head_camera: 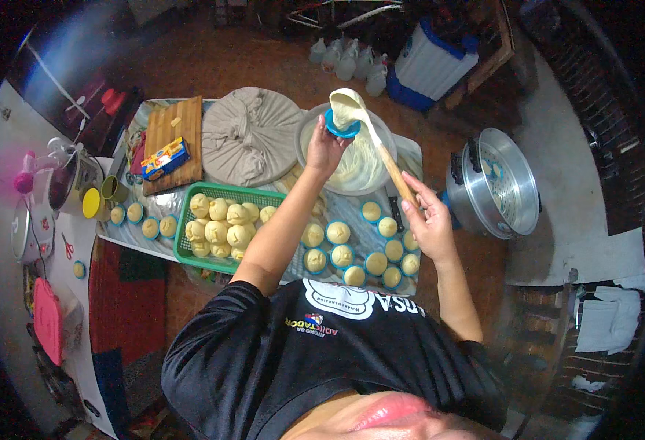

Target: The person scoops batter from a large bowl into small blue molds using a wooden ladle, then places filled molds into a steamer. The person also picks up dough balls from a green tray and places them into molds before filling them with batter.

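Observation:
Over a large white basin [389,144] of pale batter, my left hand [326,147] holds a small blue cup mold [348,133]. My right hand [428,220] grips the wooden handle of a ladle [394,165]. The ladle's bowl is tipped above the mold, and thick cream-colored batter [346,107] hangs from it into the mold. Several filled blue molds with steamed cakes [342,256] stand on the table nearer my body. To their left, a green plastic basket [182,242] holds a pile of yellowish cakes [215,232], partly hidden by my left forearm.
Left of the basin lies a cloth-covered round container [251,137]. A wooden board [175,122] carries a blue-and-yellow packet [165,158]. A knife [396,213] rests near my right hand. At right stands an aluminum steamer [493,184]; beyond the table are plastic jugs [347,65] and a cooler [435,63].

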`<action>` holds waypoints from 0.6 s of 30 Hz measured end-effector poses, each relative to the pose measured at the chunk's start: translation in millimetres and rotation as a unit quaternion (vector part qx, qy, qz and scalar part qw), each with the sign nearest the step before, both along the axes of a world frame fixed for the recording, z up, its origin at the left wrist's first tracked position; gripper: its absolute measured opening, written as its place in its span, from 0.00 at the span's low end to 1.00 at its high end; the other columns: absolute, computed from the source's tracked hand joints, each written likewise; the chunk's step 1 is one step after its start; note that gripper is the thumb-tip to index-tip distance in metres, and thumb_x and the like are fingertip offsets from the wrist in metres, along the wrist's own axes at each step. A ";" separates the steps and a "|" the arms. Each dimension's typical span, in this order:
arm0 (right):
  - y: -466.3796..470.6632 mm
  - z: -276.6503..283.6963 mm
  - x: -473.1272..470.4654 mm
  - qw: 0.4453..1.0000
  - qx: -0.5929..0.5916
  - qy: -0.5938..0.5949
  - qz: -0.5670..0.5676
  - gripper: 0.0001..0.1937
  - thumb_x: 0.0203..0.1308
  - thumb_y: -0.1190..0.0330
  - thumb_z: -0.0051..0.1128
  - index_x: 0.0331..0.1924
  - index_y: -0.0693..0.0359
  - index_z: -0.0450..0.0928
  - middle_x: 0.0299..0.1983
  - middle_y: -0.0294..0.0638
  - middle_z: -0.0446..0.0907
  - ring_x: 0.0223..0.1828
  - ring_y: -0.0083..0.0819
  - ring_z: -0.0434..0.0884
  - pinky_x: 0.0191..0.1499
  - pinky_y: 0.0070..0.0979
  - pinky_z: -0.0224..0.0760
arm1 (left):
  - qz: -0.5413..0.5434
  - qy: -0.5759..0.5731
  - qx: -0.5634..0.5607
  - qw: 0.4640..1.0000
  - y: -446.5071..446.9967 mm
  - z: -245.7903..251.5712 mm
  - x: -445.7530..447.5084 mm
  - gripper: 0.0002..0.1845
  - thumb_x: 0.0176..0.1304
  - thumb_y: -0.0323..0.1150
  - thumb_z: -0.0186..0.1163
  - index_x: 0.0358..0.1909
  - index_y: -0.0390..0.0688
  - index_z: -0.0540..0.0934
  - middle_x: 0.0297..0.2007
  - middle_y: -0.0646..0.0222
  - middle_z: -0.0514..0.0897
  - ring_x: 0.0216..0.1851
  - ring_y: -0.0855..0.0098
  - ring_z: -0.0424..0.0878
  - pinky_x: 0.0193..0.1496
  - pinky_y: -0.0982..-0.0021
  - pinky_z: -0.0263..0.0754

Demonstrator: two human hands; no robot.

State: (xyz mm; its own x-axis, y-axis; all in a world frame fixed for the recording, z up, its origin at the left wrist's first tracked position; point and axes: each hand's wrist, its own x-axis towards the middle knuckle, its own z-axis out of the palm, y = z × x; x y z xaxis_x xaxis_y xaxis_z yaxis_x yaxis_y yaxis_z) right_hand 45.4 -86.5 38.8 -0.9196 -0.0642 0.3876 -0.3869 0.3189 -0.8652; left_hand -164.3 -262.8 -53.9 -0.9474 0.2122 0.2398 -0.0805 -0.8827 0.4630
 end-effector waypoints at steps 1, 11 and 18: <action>-0.6 1.3 0.9 1.000 0.007 -0.001 -0.002 0.24 0.66 0.76 0.55 0.67 0.62 0.70 0.47 0.36 0.81 0.43 0.20 0.75 0.51 0.19 0.69 | 0.000 0.002 0.000 1.000 -0.7 0.0 -0.3 0.28 0.74 0.54 0.44 0.66 0.45 0.67 0.65 0.65 0.72 0.67 0.60 0.68 0.70 0.52 0.59; -1.9 -6.5 -0.9 0.998 0.044 0.011 -0.034 0.24 0.64 0.76 0.57 0.65 0.60 0.72 0.51 0.42 0.82 0.47 0.23 0.79 0.53 0.23 0.72 | 0.000 0.018 0.031 0.999 -2.6 22.2 -0.6 0.28 0.75 0.53 0.43 0.66 0.44 0.67 0.64 0.64 0.72 0.66 0.61 0.68 0.70 0.55 0.60; -6.3 -6.4 -0.2 0.999 0.042 0.000 -0.032 0.23 0.65 0.77 0.55 0.65 0.63 0.71 0.59 0.48 0.79 0.59 0.29 0.78 0.60 0.25 0.69 | 0.004 0.026 0.050 0.998 -4.0 24.8 0.2 0.28 0.75 0.54 0.45 0.64 0.43 0.69 0.62 0.64 0.74 0.63 0.62 0.73 0.67 0.56 0.67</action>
State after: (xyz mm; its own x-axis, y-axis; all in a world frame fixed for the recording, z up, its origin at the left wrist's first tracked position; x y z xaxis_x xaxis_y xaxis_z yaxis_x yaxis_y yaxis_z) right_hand 45.2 -92.7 32.4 -0.9227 -0.0373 0.3836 -0.3637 0.4137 -0.8346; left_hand -164.2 -266.8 -29.1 -0.9345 0.1762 0.3092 -0.0504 -0.9256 0.3752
